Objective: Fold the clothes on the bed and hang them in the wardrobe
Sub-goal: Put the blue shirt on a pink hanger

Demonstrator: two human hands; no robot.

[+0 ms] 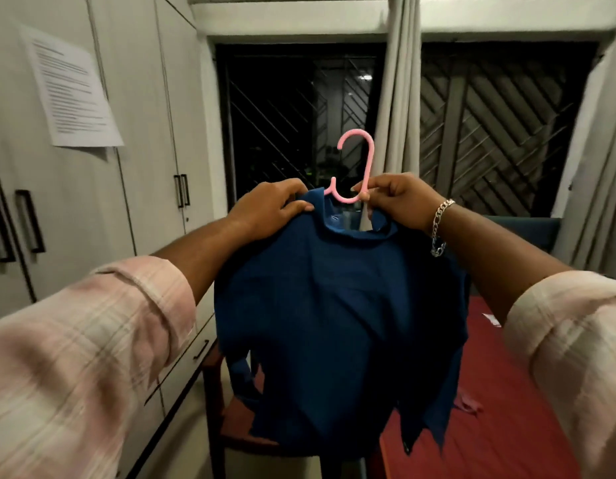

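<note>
A dark blue shirt (337, 316) hangs in the air in front of me on a pink plastic hanger (363, 157), whose hook sticks up above the collar. My left hand (270, 210) grips the shirt's left shoulder at the collar. My right hand (396, 198) pinches the neck of the hanger just above the collar and wears a silver chain bracelet. The hanger's arms are hidden inside the shirt. The grey wardrobe (92, 188) stands to the left with its doors closed.
A bed with a dark red sheet (500, 409) lies at the lower right, with a pink hanger (467, 404) on it. A wooden chair (220, 392) stands below the shirt beside the wardrobe drawers. A barred window and curtain (399, 91) are ahead.
</note>
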